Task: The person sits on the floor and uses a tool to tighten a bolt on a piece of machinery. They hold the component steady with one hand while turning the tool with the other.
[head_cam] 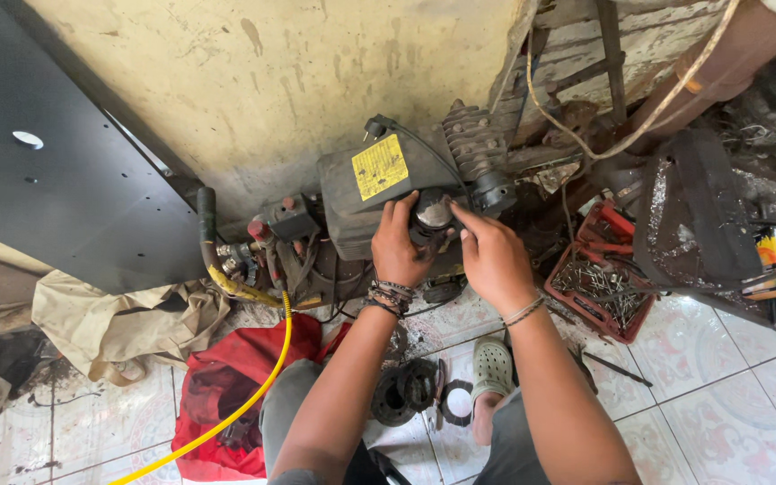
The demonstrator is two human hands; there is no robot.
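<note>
A dark, greasy air compressor [361, 193] with a yellow label and a finned cylinder [473, 144] stands on the floor against a stained wall. Both my hands are on a small round black part [433, 216] at its front. My left hand [399, 247] cups that part from the left, fingers curled around it. From the right, my right hand [494, 260] touches it with thumb and fingertips. Bracelets ring both wrists.
A yellow hose [253, 395] runs from the compressor over a red cloth [226, 382]. Black round parts [401, 391] lie on the tiled floor by my sandalled foot [493, 364]. A red crate of nails [599, 287] sits right. A black panel [56, 171] leans at left.
</note>
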